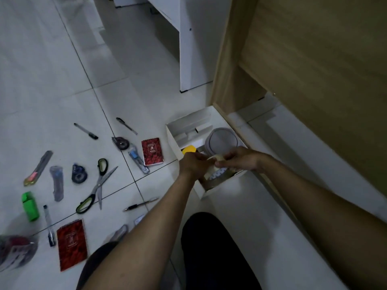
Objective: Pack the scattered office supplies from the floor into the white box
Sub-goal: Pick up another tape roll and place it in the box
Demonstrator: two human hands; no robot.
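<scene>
Both hands meet over the near end of the white box (pixel 173 141), a square-cornered cardboard box standing on glossy pale floor tiles (pixel 52 80) beside a wood-grain cabinet (pixel 314 70). The left hand (pixel 193 164) and the right hand (pixel 240 159) each pinch a pale roll of tape (pixel 215 159) between curled fingers, holding it just above the box's opening. Inside the box lie a round, smooth grey tub (pixel 223 141), a yellow piece (pixel 189 149) and folded white card inserts (pixel 199 128); what lies under the hands is hidden.

Still on the floor, left of the box: two red patterned notepads (pixel 152 151) (pixel 72 243), one pair of green-handled scissors (pixel 97 185), one green plastic block (pixel 30 207), two dark rounded correction-tape dispensers (pixel 79 173) (pixel 120 142), and four slim pens (pixel 85 131) (pixel 126 126) (pixel 140 204) (pixel 49 225).
</scene>
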